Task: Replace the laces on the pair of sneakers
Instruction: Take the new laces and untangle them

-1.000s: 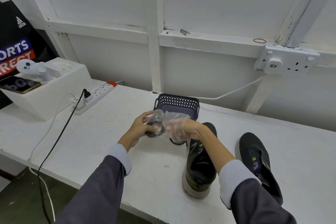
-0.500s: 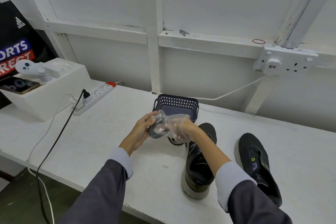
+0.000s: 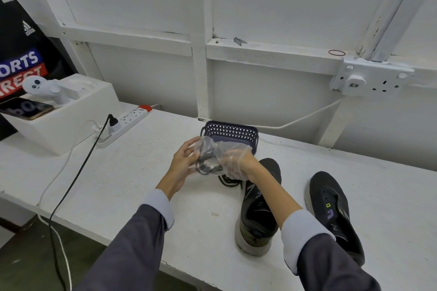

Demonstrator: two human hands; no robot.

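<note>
Above the white table, my left hand (image 3: 183, 162) holds a clear plastic bag (image 3: 220, 152) with a bundle of black laces (image 3: 207, 163) inside it. My right hand (image 3: 238, 163) is pushed into the bag's mouth, its fingers curled at the laces. A loose black lace (image 3: 228, 181) lies on the table under my hands. Two black sneakers rest on the table: one (image 3: 257, 210) under my right forearm, the other (image 3: 331, 210) further right, both with bare eyelets.
A small dark blue basket (image 3: 230, 131) stands just behind my hands. A white power strip (image 3: 123, 123) with a black cable lies at the left, next to a white box (image 3: 59, 116) holding a phone. A wall socket (image 3: 371, 78) is at upper right.
My hands stay at the same spot. The bag has been worked a little further over my right hand, and the laces inside show more plainly.
</note>
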